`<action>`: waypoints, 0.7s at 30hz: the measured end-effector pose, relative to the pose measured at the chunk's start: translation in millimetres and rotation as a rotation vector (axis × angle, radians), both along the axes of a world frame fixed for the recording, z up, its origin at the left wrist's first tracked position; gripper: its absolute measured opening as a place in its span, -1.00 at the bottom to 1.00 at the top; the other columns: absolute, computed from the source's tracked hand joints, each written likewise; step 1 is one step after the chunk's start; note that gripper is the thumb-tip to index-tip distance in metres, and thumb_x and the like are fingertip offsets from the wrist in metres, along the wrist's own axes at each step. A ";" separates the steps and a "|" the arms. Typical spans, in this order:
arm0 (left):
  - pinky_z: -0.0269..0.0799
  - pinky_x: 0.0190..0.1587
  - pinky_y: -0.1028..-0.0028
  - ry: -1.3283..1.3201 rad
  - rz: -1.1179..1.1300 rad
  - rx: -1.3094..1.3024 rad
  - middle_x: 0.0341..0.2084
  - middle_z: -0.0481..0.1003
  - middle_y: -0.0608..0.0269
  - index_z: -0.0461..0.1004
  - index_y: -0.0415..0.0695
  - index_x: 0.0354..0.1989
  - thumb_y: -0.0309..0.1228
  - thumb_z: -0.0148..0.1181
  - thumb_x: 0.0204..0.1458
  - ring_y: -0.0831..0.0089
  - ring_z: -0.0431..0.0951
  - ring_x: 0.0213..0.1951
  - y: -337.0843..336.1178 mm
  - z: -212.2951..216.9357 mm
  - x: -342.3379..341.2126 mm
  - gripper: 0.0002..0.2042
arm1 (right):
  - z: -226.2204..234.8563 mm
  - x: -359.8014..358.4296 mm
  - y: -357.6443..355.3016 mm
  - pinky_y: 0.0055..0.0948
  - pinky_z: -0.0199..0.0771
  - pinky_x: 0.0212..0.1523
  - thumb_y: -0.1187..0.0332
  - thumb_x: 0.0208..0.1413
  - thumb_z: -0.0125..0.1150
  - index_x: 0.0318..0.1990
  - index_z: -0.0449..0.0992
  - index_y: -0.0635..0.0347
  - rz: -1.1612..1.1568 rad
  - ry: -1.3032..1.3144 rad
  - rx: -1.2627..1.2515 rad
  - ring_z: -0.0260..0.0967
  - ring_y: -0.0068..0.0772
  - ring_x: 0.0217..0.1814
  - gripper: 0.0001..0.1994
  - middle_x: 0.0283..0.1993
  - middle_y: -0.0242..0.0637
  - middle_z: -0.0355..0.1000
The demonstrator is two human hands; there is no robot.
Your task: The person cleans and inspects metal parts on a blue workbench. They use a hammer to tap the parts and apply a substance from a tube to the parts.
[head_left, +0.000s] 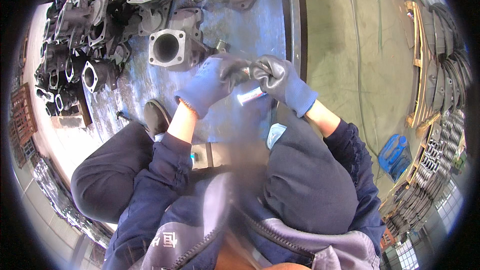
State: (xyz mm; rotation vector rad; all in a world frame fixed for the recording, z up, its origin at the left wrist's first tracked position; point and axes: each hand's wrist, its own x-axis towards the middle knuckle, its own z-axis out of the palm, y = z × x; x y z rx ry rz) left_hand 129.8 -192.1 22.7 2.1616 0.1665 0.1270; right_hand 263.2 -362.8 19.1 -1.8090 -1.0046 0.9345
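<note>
White tube (252,96) lay near left hand (220,73), right hand (276,76) — both curled, couldn't tell what held — metal casting (184,46) sat far left.

Industrial workshop, flanged metal castings (193,49) on a blue surface (270,20), dark parts (440,77) stacked by wooden pallets (417,62)

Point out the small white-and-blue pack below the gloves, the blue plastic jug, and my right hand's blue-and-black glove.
Small white-and-blue pack (251,96): head view, middle of its long side.
Blue plastic jug (395,156): head view, middle of its body.
Right hand's blue-and-black glove (276,77): head view, back of the hand.
</note>
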 end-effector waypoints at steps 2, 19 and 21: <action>0.49 -0.14 0.20 0.012 -0.066 0.157 -0.28 0.57 -0.07 0.55 -0.17 -0.17 -0.47 0.20 0.02 -0.03 0.57 -0.21 0.0 -1.3 -1.2 -0.81 | -11.3 -4.5 2.3 -0.44 0.46 -0.38 0.49 0.16 0.07 -0.15 0.52 0.17 -0.005 0.000 -0.234 0.41 -0.47 -0.42 -0.85 -0.40 -0.26 0.50; 0.50 -0.16 0.17 0.456 -0.015 0.632 -0.30 0.58 0.05 0.52 -0.05 -0.16 -0.19 0.25 -0.01 0.09 0.61 -0.25 -87.8 -71.9 -11.8 -0.71 | -13.5 26.6 -82.4 -0.62 0.44 -0.35 0.37 0.30 0.01 0.09 0.47 0.20 -0.626 0.360 0.039 0.34 -0.65 -0.42 -0.73 -0.20 -0.41 0.45; 0.50 -0.17 0.17 0.445 -0.130 0.745 -0.29 0.58 0.07 0.52 -0.07 -0.17 -0.19 0.24 -0.01 0.12 0.62 -0.25 -110.1 -82.0 -2.8 -0.71 | -21.9 19.0 -89.7 -0.60 0.47 -0.33 0.38 0.29 0.03 0.15 0.41 0.24 -0.631 0.481 0.066 0.36 -0.64 -0.36 -0.69 -0.12 -0.40 0.44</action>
